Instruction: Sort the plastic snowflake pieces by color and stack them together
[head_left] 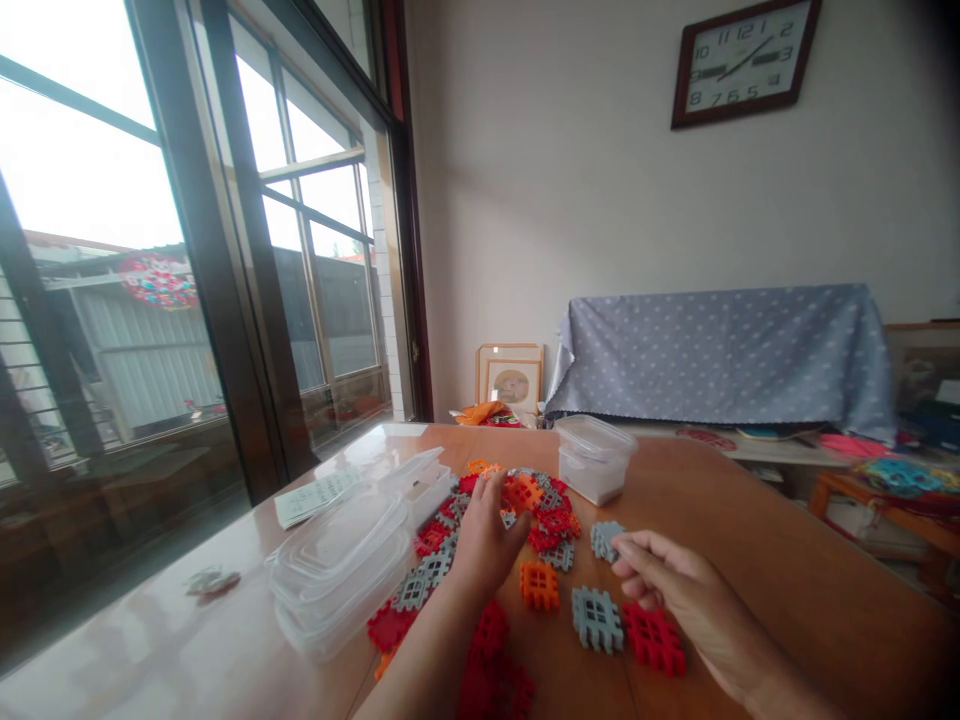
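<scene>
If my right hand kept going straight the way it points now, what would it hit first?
Beyond the gray block at its fingertips, your right hand would probably meet the red blocks at the right edge of the pile, though depth is hard to judge.

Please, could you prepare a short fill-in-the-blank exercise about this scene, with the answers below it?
1. The right hand pinches a piece whose colour is ____.
2. In the picture, just left of the loose gray block lies a block coloured ____.
3. Just right of that gray block lies its neighbour, coloured ____.
4. The pile lies under the person's ____ hand.

Missing words: gray; orange; red; left
</scene>
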